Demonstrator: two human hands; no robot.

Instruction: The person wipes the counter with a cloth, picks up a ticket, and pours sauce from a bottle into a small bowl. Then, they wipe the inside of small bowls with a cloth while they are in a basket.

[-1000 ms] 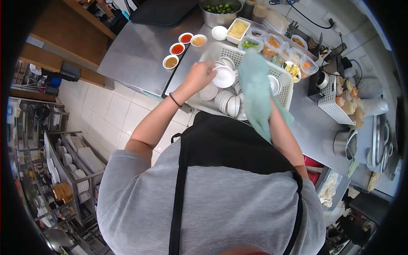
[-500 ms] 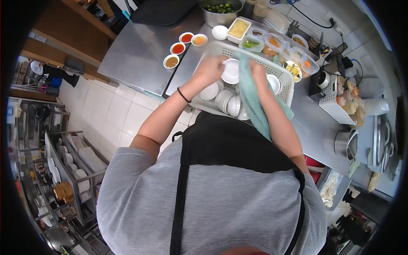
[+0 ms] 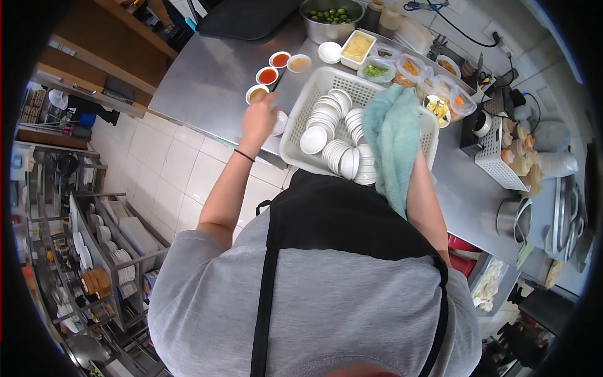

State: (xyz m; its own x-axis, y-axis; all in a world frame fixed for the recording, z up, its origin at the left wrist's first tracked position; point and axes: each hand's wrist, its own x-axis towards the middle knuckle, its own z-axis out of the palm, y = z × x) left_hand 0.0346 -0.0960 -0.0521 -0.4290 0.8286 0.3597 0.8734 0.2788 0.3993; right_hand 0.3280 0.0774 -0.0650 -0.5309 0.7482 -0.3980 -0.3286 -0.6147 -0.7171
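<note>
My left hand (image 3: 259, 119) is over the counter, left of the basket, with its fingers closed at the rim of a small white sauce dish (image 3: 280, 124). Just beyond it stand sauce dishes: one with brown sauce (image 3: 256, 94), partly behind my fingers, and others with red sauce (image 3: 267, 76). A teal towel (image 3: 391, 122) drapes over my right hand, hiding its fingers, above the right part of a white perforated basket (image 3: 295, 129). Stacks of small white dishes (image 3: 323, 116) lie on their sides in the basket, and one dish (image 3: 313, 140) lies face up.
Behind the basket stand a container of yellow food (image 3: 358, 47), bagged ingredients (image 3: 408, 68) and a metal pot of green fruit (image 3: 331, 26). To the right are a white bottle basket (image 3: 499, 164) and a metal pot (image 3: 512, 220). A dish rack (image 3: 116, 257) stands lower left.
My left hand has moved left with the white dish, from above the basket to the counter beside it. The towel now covers my right hand, which has shifted slightly right.
</note>
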